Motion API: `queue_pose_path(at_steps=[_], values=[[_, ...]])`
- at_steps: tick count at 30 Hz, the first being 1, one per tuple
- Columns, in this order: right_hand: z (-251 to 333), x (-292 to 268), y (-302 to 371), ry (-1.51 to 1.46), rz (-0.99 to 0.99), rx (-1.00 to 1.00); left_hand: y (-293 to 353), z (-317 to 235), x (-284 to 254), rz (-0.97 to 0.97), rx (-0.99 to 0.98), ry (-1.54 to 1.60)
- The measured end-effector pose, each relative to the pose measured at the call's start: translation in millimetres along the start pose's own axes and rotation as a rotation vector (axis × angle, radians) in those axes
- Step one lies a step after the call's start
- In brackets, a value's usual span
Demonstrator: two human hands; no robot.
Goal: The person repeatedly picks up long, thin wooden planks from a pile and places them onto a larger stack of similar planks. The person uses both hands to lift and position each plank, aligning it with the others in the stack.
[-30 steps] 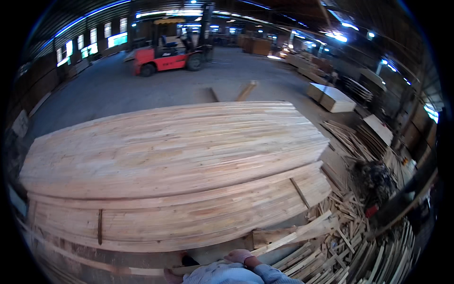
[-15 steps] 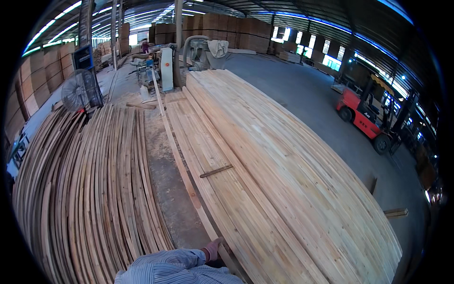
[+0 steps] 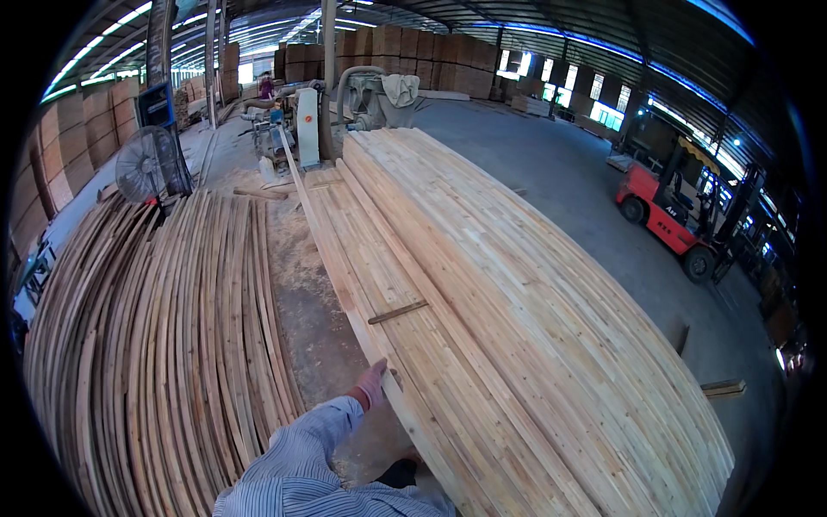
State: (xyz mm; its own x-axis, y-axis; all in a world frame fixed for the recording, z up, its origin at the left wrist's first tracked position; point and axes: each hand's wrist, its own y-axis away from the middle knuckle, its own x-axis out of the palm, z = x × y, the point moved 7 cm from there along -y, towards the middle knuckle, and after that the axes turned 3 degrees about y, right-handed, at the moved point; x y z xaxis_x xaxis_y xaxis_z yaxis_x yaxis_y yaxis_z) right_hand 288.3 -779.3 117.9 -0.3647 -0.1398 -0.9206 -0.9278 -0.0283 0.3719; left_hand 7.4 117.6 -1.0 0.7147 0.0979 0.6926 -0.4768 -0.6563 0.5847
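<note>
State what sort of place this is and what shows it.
Probably a woodworking or timber-processing workshop: a row of long wooden strips lies on the left, what looks like sawdust covers the floor, and a red forklift stands at right.

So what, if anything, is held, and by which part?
The left hand holds a long board by its left edge, partway along; the right hand isn't visible.

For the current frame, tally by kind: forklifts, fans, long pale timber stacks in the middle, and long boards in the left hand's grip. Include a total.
Red forklift: 1
Fan: 1
Pale timber stacks: 2
Long board in the left hand: 1
Total: 5
</note>
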Motion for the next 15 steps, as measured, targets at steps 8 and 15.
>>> queue_pose_path(at_steps=[8,15], values=[[95.5,-78.5,-7.6,0.011,0.038,0.019,-9.5,-42.4,42.2,0.000,0.130,-0.045],[156.3,-64.3,-7.4,-0.007,0.091,-0.057,-3.0,0.2,47.1,0.070,0.013,-0.106]])
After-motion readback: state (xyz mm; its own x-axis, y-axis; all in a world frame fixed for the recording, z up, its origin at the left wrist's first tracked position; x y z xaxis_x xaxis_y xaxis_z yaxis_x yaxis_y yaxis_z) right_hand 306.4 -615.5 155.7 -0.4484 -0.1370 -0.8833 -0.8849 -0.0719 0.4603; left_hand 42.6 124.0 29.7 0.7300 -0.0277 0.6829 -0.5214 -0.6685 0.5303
